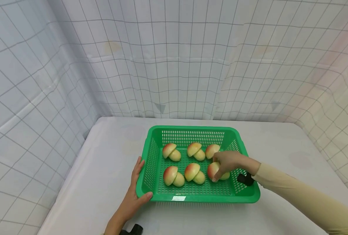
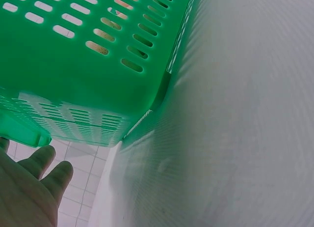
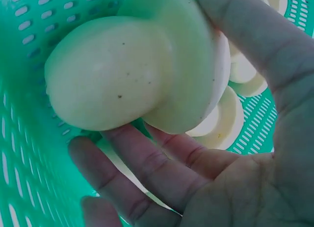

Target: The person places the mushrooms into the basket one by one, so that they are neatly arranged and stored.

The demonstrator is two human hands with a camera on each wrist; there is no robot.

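A green plastic basket holds several mushrooms with red-and-yellow caps and pale stems, laid in two rows. My right hand reaches in at the right side and grips the front-right mushroom. In the right wrist view its thumb lies on the cap of this mushroom, with fingers beneath. The back-right mushroom is partly hidden behind that hand. At the basket's front-left corner, my left hand touches the rim, fingers extended along the left side and thumb at the front edge.
The basket stands on a white-covered table, with table surface on both sides. White curtains with a dark grid rise behind and beside it. Other mushrooms, such as the front-left one, lie left of my right hand.
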